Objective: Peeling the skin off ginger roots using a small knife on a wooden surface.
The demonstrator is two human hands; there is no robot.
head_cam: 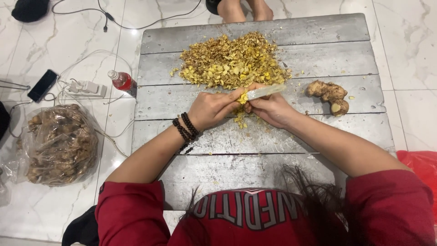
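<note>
- The left hand [210, 109] is closed around a small piece of ginger [243, 97], of which only a yellow tip shows between the two hands.
- The right hand [269, 108] grips a knife [265, 91], its pale blade pointing right and slightly up, resting against the piece.
- Both hands hover just over the grey board [273, 173], right below the pile of chips [233, 61], with a few scraps lying under them.
- To do this cut well, I judge the blade should take thin slices away from the left thumb, with the left fingers kept behind the edge.
- Working close to the pile lets the chips fall onto it or just beside it.
- A whole root [329, 94] lies to the right of the hands, near but apart from them.
- A plastic bag [59, 143] of more roots sits on the floor at left, well away.
- Hidden: most of the held piece, the knife handle and the fingertips of both hands, so how far the cut has gone cannot be told.
- Hair and a red shirt cover the near edge of the board.
- Someone's bare feet [246, 10] are cut off at the top.
</note>
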